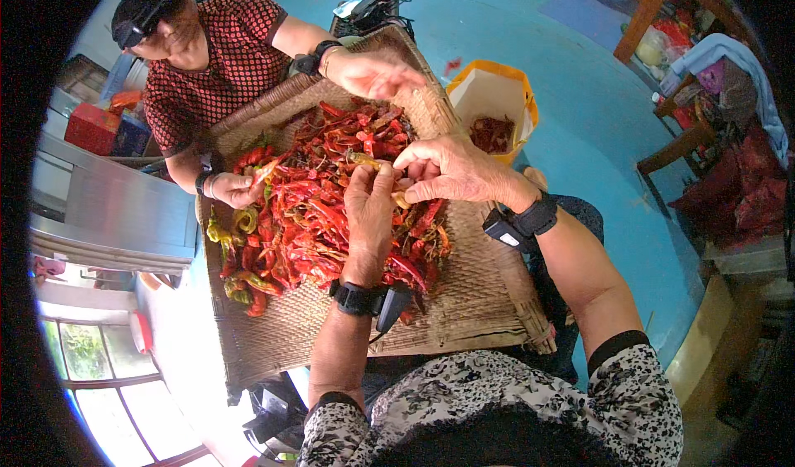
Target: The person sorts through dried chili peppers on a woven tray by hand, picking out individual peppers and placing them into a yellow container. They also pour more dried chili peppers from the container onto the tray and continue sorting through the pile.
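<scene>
Over a heap of wilted red chili peppers (317,209), my left hand (367,225) pinches a yellowish chili pepper (362,159) between thumb and fingers. My right hand (463,172) meets it from the right, fingers curled, with a yellow pepper end (400,200) showing at its thumb tip. Fingers partly cover the pepper, so whether both yellow parts belong to one pepper is unclear. The heap lies on a woven bamboo tray (478,281) and includes several green and yellow peppers at its left side.
Across the tray a co-worker (217,63) holds a reddish pepper (267,172) in one hand; the other hand (379,74) extends open over the tray's far edge. A yellow-rimmed bag (525,104) with dark red bits stands on the blue floor (584,125). Wooden furniture (674,147) stands right.
</scene>
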Motion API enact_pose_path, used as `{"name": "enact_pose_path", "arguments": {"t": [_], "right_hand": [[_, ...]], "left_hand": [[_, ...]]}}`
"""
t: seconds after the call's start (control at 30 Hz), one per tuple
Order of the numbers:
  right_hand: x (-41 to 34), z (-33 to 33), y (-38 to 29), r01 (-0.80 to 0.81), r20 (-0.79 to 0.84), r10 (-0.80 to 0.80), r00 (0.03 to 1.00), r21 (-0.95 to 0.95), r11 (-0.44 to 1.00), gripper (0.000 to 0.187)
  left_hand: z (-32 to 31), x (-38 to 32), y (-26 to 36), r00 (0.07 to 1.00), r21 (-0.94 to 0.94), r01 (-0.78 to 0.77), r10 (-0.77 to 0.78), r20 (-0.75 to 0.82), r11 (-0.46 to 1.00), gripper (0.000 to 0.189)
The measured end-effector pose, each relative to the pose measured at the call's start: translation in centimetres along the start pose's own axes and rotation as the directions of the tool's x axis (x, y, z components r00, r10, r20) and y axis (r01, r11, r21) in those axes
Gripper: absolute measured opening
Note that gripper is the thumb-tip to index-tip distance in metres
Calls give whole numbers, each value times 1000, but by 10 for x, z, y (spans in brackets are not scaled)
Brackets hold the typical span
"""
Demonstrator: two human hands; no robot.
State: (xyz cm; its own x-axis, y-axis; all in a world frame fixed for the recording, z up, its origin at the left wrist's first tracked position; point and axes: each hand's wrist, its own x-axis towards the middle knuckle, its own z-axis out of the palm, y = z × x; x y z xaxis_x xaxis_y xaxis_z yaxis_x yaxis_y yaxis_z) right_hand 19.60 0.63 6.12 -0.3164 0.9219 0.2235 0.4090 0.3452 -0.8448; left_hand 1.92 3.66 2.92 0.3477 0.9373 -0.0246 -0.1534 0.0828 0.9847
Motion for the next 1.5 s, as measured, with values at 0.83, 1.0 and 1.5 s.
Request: {"name": "enact_pose_path", "arguments": {"t": [0.83,1.0,1.5], "right_hand": [[-4,12,13,200,-108,-229,967,-228,953,34],[-3,10,18,152,-244,-205,948,-219,964,26],[0,-13,34,-155,-268,98,958,-199,968,21]], "left_hand": [[31,-9,7,950,-318,181,-249,-188,931,23],[30,-6,-1,986,-251,134,-154,-63,959,21],[33,-18,12,998,-350,52,-58,-8,935,42]]}}
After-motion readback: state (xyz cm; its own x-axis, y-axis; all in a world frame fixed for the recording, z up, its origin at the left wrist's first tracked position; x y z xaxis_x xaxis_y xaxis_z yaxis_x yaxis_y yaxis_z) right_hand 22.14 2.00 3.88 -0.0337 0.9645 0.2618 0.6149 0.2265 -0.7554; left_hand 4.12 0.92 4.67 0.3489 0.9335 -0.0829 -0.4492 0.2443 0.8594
